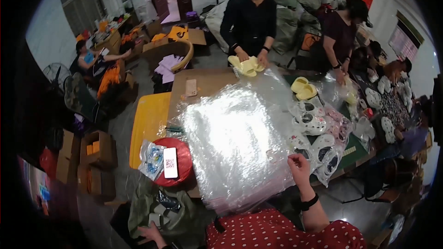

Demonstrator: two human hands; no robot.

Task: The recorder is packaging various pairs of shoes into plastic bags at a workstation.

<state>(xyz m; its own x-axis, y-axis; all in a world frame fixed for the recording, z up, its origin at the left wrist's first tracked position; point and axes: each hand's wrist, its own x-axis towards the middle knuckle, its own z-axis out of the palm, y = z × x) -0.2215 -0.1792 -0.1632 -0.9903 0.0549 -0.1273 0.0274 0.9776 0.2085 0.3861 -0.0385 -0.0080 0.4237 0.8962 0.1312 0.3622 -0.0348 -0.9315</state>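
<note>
My left hand (152,234) is low at the left, fingers spread, beside an open green sack (184,214) that holds pale grey pieces (159,220) and a dark plastic-wrapped item (169,201). It holds nothing that I can see. My right hand (300,165) is at the right edge of a thick pile of clear plastic bags (235,133), fingers curled together; whatever may be between them is hidden. Just past it lie white clogs (321,150) in clear bags, with pink clogs (338,127) behind.
A red round stool (187,170) bears a phone (170,162) and a bag of small blue pieces (152,159). Across the table a person handles yellow clogs (249,66); another works at the right. Loose yellow clogs (303,88) lie between. Cardboard boxes (99,150) stand left.
</note>
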